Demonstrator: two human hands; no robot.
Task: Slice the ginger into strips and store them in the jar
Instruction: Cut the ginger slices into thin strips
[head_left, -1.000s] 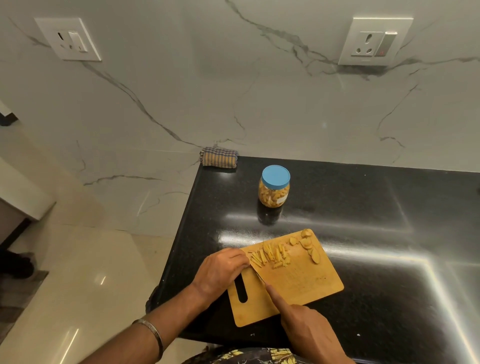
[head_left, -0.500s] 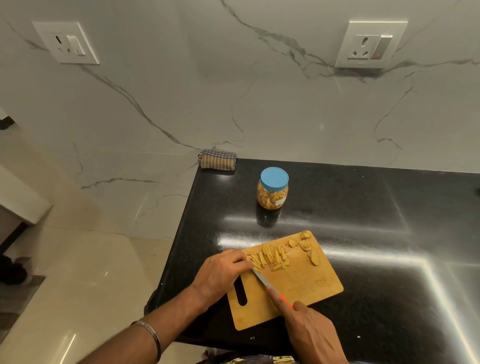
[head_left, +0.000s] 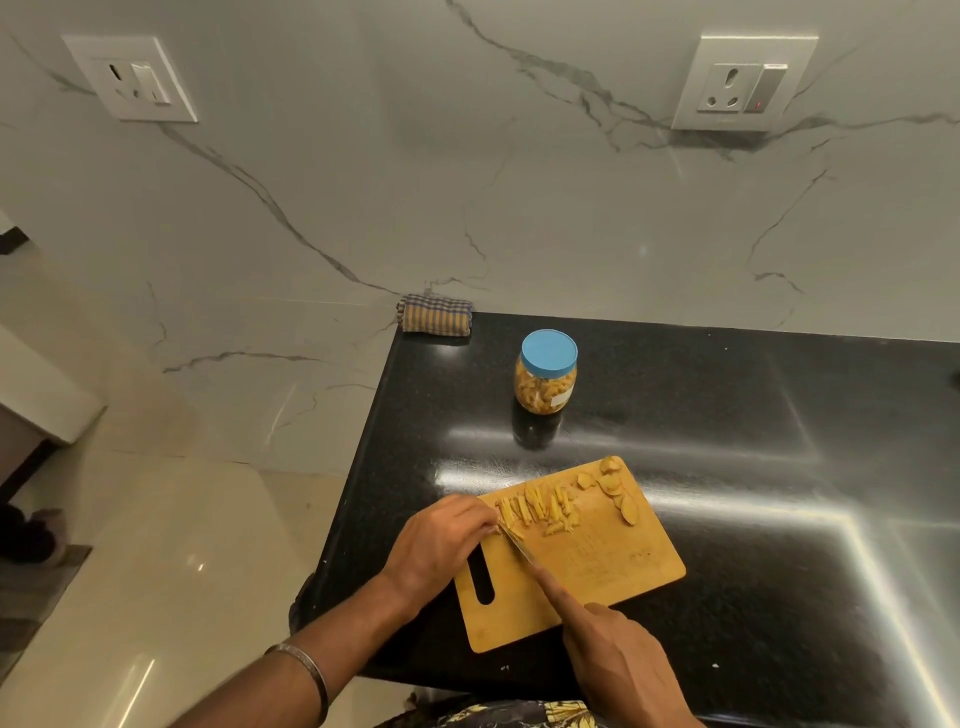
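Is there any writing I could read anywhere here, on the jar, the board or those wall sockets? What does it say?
No text can be read here.
Jar: a small white label low on its side, too small to read.
Cutting board: faint marks on the wood, too blurred to tell as letters.
Right wall socket: only a small red mark on its switch, no words.
Left wall socket: no writing visible.

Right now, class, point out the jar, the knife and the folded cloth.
jar (head_left: 546, 385): head view, on its clear side wall below the blue lid.
knife (head_left: 519, 544): head view, on the blade's middle.
folded cloth (head_left: 435, 315): head view, on its striped top face.
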